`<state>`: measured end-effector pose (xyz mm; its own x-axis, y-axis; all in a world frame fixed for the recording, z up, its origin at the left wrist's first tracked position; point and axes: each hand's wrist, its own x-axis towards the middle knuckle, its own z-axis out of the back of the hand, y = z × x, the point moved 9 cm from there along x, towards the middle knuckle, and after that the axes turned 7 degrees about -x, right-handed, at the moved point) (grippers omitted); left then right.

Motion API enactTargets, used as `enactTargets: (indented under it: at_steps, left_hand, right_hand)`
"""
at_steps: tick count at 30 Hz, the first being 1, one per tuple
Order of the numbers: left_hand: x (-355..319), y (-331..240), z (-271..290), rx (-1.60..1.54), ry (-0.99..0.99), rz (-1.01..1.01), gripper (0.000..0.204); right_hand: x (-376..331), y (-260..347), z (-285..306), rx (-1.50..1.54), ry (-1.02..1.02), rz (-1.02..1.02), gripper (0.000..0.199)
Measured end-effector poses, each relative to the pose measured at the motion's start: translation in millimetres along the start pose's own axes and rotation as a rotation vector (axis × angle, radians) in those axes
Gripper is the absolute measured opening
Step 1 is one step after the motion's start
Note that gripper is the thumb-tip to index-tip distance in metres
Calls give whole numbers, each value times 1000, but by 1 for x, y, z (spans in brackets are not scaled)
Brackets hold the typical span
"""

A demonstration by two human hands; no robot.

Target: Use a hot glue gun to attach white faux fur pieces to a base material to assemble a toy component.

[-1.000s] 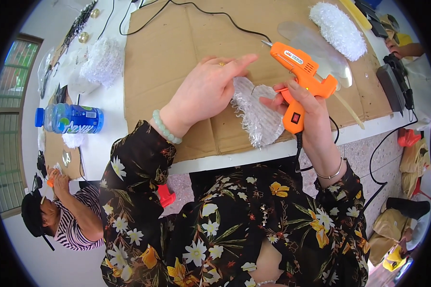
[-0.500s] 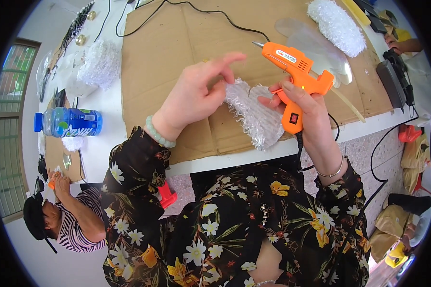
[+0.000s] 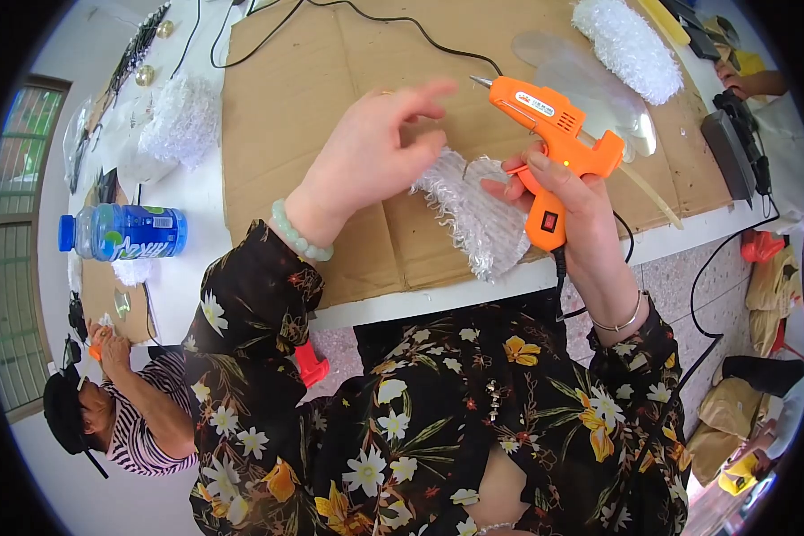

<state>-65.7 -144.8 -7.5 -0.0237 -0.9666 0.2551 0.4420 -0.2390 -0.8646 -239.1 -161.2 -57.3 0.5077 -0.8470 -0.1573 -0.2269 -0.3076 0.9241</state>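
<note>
Glue gun (image 3: pixel 563 147) in R grip (image 3: pixel 582 204), white fluffy pc (image 3: pixel 481 221) just L.

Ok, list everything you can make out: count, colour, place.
Flat-topped table: one, white, middle.
Flat cardboard sheet: one, brown, on the table.
Pistol-shaped plastic glue gun: one, orange, over the cardboard.
Shaggy fringed piece: one, white, on the cardboard.
Fluffy tinsel-like bundles: at least two, white, upper left and right.
Thin plastic sheets: count unclear, clear, behind the glue gun.
Cylindrical plastic bottle: one, clear and blue, left.
Shiny round balls: two, gold, upper left.
Thin cords: several, black, top and right.
Boxy device: one, black, right table edge.
Other people: at least two, one in stripes, left and right edges.
Left hand: one, bare, over the cardboard.
Right hand: one, bare, on the glue gun's handle.
</note>
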Motion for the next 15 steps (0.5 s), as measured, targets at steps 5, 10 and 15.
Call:
enactTargets:
  at_steps: [5, 10, 15]
  left_hand:
    - [2, -20, -29, 447, 206, -290, 17]
    - [-5, -28, -18, 487, 172, -287, 6]
    - [12, -11, -43, 373, 263, -335, 4]
  right_hand:
    - [-3, 3, 6, 35, -32, 40, 17]
    - [-6, 6, -10, 29, 14, 32, 19]
    - [-5, 0, 17, 16, -89, 52, 21]
